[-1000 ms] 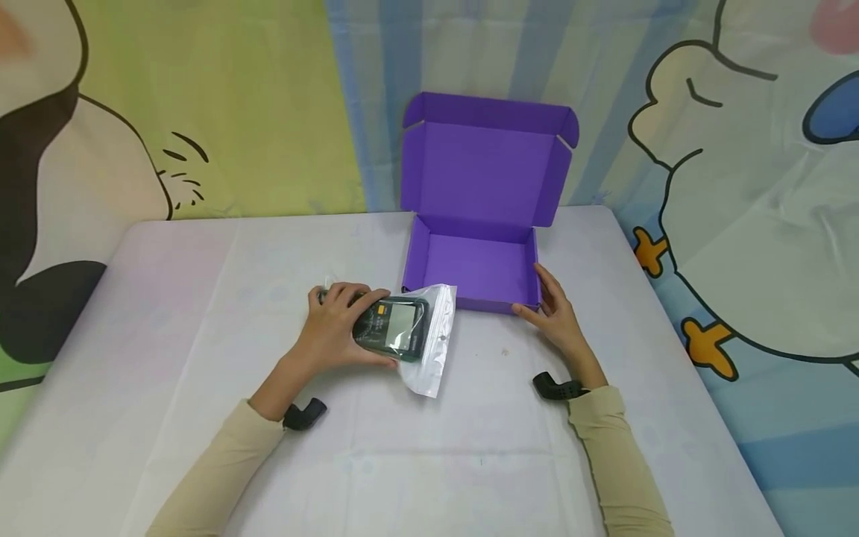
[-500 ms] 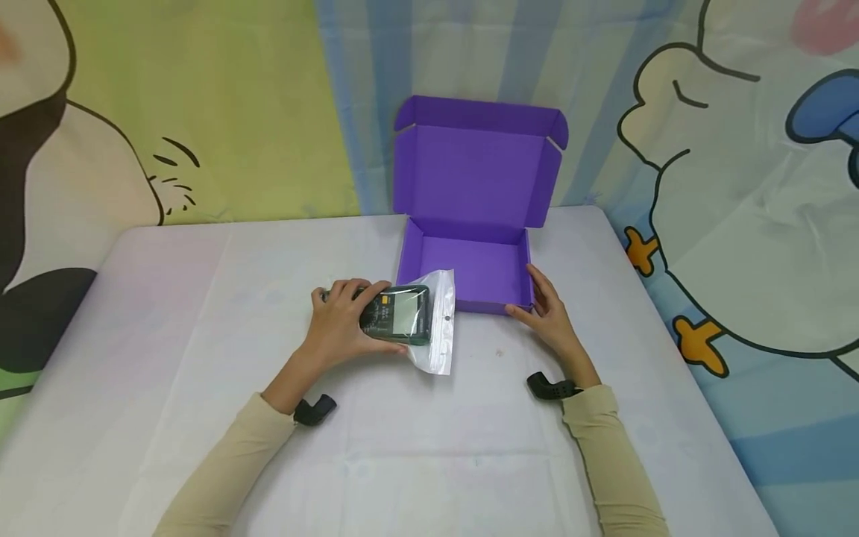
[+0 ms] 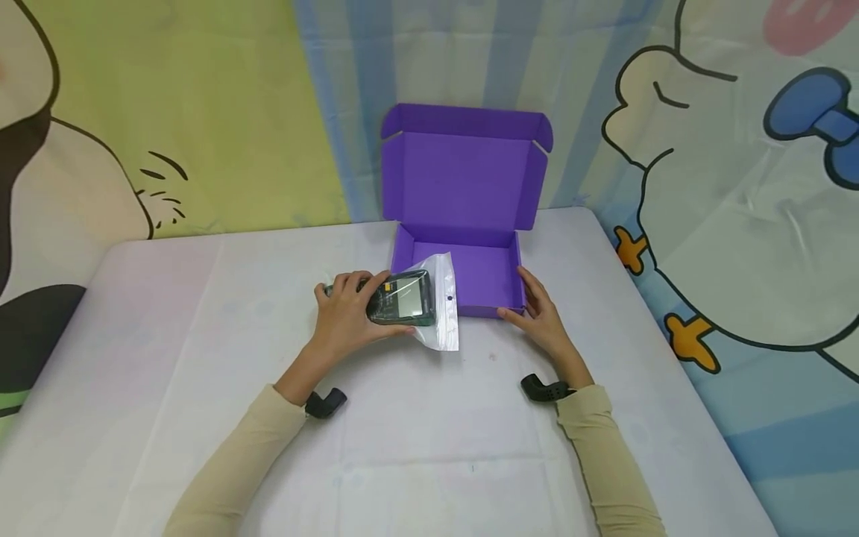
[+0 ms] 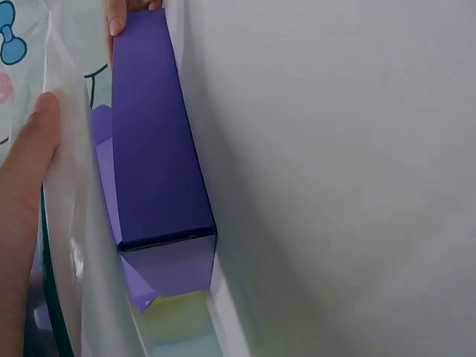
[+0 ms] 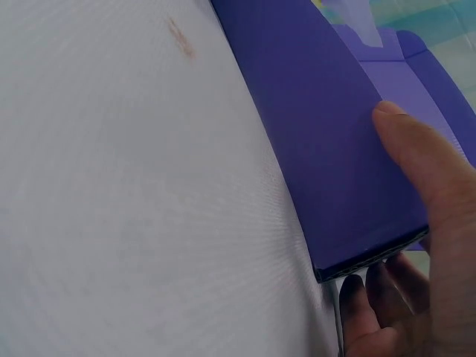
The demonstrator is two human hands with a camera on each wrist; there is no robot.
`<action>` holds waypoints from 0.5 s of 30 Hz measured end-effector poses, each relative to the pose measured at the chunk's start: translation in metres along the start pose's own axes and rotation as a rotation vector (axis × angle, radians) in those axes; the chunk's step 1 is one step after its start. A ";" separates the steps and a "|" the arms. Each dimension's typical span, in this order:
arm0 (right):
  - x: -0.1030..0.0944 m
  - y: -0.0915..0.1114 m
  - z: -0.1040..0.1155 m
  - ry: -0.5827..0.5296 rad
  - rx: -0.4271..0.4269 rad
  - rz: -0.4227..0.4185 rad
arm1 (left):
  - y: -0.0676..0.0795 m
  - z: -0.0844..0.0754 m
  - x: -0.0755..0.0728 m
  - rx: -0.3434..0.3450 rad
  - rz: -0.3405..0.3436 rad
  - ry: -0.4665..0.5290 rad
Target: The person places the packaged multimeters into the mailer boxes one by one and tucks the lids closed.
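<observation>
My left hand (image 3: 345, 313) grips a bagged, dark green multimeter (image 3: 411, 297) from above. Its screen faces up; the palm and fingers cover its left part. The clear and white plastic bag (image 3: 446, 306) extends past the meter's right end, in front of the box's left front corner. The purple cardboard box (image 3: 499, 311) stands with its lid (image 3: 463, 179) raised at the back. At the box's front right corner, my right hand (image 3: 543, 324) holds on, the thumb on the front wall (image 5: 320, 141) and fingers round the right side. The left wrist view shows the bag beside the box front (image 4: 152, 126).
A white cloth covers the table (image 3: 416, 485). Printed cartoon curtains (image 3: 255, 112) hang behind it and along the right side. Each wrist carries a small black camera, such as the left one (image 3: 326, 403).
My left hand has carried the bagged multimeter slightly up and toward the box, so the bag now overlaps more of its front left. The right hand keeps its hold; the head view has shifted slightly.
</observation>
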State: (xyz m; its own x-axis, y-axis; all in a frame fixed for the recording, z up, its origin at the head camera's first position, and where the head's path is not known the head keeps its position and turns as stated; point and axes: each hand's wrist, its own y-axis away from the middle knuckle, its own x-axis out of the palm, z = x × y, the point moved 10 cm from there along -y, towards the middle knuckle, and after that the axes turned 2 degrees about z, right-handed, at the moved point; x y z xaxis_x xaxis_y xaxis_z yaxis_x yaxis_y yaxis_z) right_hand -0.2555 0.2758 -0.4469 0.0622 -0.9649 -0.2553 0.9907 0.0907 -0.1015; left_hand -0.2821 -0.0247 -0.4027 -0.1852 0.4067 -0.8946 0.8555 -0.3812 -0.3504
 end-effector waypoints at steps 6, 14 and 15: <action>0.001 0.000 0.000 0.005 0.002 -0.001 | -0.011 -0.004 0.001 -0.014 -0.004 -0.035; 0.000 -0.001 0.000 0.027 0.009 -0.008 | -0.023 -0.008 0.005 -0.026 0.000 -0.032; -0.001 -0.001 0.001 0.029 0.005 -0.007 | -0.025 -0.008 0.006 -0.027 0.003 -0.033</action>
State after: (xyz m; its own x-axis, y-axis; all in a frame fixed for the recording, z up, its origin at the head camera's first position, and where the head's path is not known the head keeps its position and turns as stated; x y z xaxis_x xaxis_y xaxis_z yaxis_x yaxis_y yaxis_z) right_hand -0.2565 0.2764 -0.4456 0.0521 -0.9578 -0.2827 0.9917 0.0830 -0.0982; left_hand -0.3005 -0.0059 -0.3968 -0.1979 0.3774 -0.9047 0.8687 -0.3600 -0.3402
